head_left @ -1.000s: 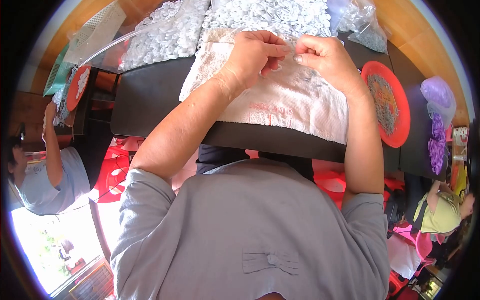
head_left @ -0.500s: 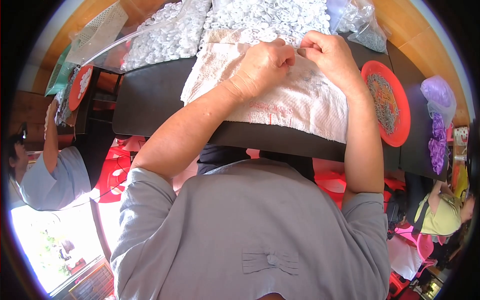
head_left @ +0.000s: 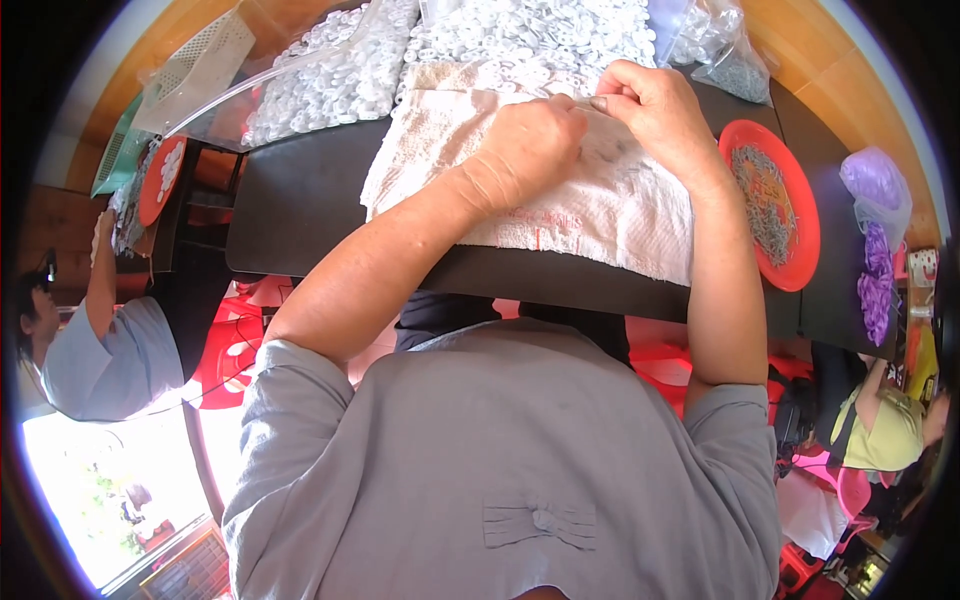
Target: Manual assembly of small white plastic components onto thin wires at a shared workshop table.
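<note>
My left hand [head_left: 535, 145] is closed, knuckles up, over a white towel [head_left: 430, 160] spread on the dark table. Close beside it, my right hand [head_left: 655, 110] is pinched, thumb against the bent fingers. The fingertips of both hands almost meet; whatever they hold is too small or hidden to make out. Just beyond them lies a big heap of small white plastic pieces [head_left: 530, 35], many ring-shaped. Right of my right forearm, a red plate [head_left: 808, 225] holds many thin grey metal pieces [head_left: 765, 200].
More white pieces [head_left: 325, 80] fill a clear bag at the far left. Clear bags [head_left: 735, 70] stand at the far right, and a purple bag [head_left: 875, 185] lies on the right. A co-worker [head_left: 110, 340] sits at the left; another person [head_left: 880, 425] is at the right.
My left hand has turned and drawn slightly nearer to me, its fingers now tucked further under. The right hand has barely shifted and stays pinched.
</note>
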The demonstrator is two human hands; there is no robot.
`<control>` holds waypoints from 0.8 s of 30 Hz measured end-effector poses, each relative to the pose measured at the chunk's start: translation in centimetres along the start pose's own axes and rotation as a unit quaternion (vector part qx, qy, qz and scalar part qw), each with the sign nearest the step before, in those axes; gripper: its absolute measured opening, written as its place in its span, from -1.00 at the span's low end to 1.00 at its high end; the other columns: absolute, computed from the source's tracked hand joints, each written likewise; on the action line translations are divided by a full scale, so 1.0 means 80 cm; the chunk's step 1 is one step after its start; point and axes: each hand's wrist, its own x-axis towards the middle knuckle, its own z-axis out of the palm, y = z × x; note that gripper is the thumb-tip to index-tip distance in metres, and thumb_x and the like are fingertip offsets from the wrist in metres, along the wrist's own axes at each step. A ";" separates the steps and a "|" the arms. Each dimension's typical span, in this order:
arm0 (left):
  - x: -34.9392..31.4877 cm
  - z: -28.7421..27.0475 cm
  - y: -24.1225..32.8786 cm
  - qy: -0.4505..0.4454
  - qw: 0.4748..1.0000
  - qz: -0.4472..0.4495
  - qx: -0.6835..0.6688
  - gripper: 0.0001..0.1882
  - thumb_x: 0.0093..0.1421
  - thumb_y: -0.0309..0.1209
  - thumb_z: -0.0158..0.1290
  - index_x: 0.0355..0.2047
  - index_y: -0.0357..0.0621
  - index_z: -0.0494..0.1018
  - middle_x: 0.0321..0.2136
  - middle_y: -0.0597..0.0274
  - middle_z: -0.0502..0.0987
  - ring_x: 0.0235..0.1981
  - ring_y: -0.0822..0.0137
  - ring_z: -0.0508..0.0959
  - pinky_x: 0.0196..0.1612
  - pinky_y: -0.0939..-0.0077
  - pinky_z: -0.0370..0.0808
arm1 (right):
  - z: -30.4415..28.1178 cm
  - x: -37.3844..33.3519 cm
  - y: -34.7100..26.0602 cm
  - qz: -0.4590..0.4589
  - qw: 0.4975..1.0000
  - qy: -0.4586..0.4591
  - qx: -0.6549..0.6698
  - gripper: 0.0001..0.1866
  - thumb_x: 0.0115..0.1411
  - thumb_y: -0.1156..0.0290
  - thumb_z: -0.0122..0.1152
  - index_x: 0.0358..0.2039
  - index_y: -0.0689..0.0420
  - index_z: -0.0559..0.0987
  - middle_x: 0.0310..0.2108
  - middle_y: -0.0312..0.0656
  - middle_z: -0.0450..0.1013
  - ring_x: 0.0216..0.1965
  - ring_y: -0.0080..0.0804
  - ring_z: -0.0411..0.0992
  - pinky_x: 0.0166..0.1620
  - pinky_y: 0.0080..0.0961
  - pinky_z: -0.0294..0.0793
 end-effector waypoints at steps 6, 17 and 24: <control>0.012 -0.040 -0.007 -0.060 0.873 -0.261 -0.408 -0.85 0.09 -0.43 0.09 -0.37 -0.25 0.54 -0.64 0.34 0.43 -0.61 0.59 0.34 -0.54 0.64 0.27 | -0.002 0.002 0.005 0.027 0.991 -0.033 0.123 -0.92 0.11 0.51 0.18 -0.39 0.24 0.55 -0.55 -0.38 0.45 -0.50 -0.70 0.32 -0.43 -0.63 0.31; 0.013 -0.045 -0.022 -0.035 0.627 -0.300 -0.718 -0.89 0.14 -0.48 0.07 -0.46 -0.30 0.47 -0.61 0.26 0.41 -0.66 0.48 0.36 -0.69 0.63 0.13 | -0.003 0.001 -0.011 0.061 0.962 -0.062 0.258 -0.84 0.15 0.44 0.22 -0.25 0.18 0.61 -0.43 -0.42 0.52 -0.43 -0.75 0.37 -0.40 -0.75 0.30; 0.014 -0.046 -0.029 -0.051 0.573 -0.298 -0.762 -0.89 0.17 -0.48 0.02 -0.47 -0.27 0.43 -0.60 0.26 0.41 -0.64 0.47 0.34 -0.67 0.62 0.15 | 0.006 0.000 -0.024 0.019 0.955 0.005 0.297 -0.89 0.13 0.45 0.25 -0.33 0.18 0.60 -0.45 -0.42 0.51 -0.45 -0.76 0.35 -0.40 -0.75 0.29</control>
